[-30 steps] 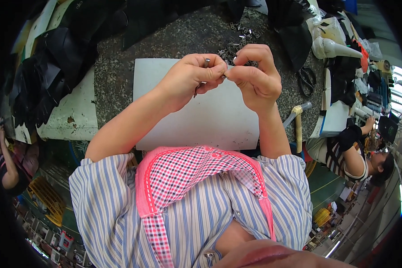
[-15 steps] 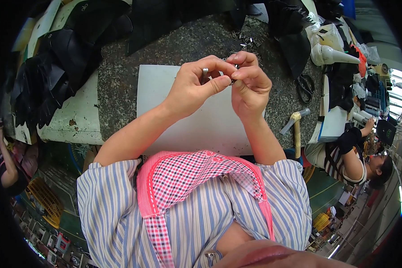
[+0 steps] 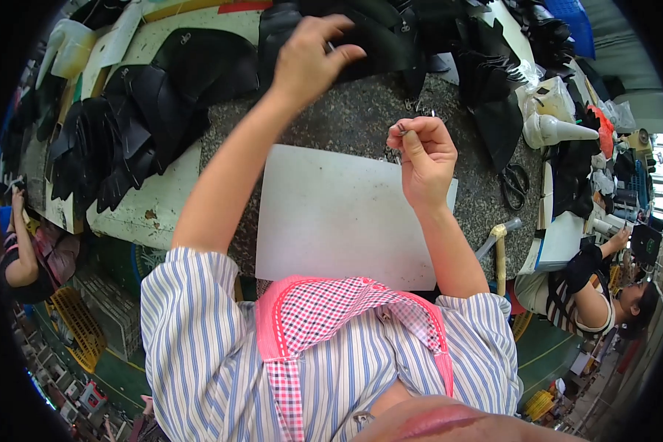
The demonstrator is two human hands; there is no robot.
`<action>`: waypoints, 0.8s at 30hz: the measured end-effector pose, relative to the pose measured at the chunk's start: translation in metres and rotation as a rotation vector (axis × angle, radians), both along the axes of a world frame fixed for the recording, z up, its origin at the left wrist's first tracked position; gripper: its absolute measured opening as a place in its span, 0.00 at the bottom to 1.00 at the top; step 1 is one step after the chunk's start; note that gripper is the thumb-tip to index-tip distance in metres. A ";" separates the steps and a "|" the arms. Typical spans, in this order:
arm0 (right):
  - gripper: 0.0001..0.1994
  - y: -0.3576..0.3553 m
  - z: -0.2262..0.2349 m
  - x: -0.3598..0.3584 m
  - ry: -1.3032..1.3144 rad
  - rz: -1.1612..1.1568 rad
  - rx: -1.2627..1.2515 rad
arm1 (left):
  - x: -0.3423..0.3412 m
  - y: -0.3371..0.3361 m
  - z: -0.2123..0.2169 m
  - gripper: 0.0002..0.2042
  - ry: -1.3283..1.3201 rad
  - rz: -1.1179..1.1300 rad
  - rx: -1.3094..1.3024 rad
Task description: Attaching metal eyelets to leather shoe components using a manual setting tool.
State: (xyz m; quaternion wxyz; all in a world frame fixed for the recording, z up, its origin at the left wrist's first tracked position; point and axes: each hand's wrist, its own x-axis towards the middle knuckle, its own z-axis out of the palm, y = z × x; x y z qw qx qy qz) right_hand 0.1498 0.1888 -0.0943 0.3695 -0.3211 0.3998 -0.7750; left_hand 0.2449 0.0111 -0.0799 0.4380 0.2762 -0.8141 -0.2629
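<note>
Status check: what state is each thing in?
Left hand: grip open, over black pieces, contact unclear
Right hand: grip closed on small part
Small part: pinched, details unclear
Black pieces: overlapping
White sheet: lying flat
Scissors: unheld, blades unclear
Hammer: lying unheld

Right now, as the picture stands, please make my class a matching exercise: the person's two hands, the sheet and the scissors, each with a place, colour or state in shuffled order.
Column one
1. Left hand
2. Right hand
3. Sheet
4. Scissors

Column two
A. White, flat on the speckled tabletop
B. Pinching a small dark piece
C. Black, farther from the person than the hammer
D. Fingers and thumb apart, near black pieces

Pairs: 1-D, 2-B, 3-A, 4-C
</note>
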 end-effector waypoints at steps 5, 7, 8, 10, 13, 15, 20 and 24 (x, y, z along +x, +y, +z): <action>0.04 -0.008 0.009 -0.006 0.156 0.063 0.088 | 0.011 -0.058 -0.031 0.22 -0.288 0.185 -0.145; 0.07 -0.005 0.025 -0.012 0.377 0.014 0.120 | 0.014 -0.041 -0.007 0.17 -0.298 0.166 -0.083; 0.08 -0.007 0.035 -0.014 0.403 -0.019 0.082 | 0.013 -0.029 0.013 0.16 -0.272 0.071 -0.064; 0.07 -0.016 0.048 -0.017 0.619 -0.078 -0.020 | 0.025 -0.001 0.050 0.15 -0.286 -0.127 -0.004; 0.07 -0.031 0.065 -0.018 0.840 -0.125 -0.119 | 0.035 0.031 0.083 0.16 -0.373 -0.419 0.202; 0.07 -0.035 0.064 -0.018 0.937 -0.185 -0.134 | 0.037 0.036 0.077 0.15 -0.261 -0.563 0.327; 0.07 -0.024 0.051 -0.019 0.719 -0.068 -0.101 | 0.039 0.047 0.068 0.15 -0.204 -0.638 0.527; 0.07 -0.015 0.048 -0.016 0.601 -0.016 -0.036 | 0.040 0.051 0.073 0.16 -0.410 -0.634 0.556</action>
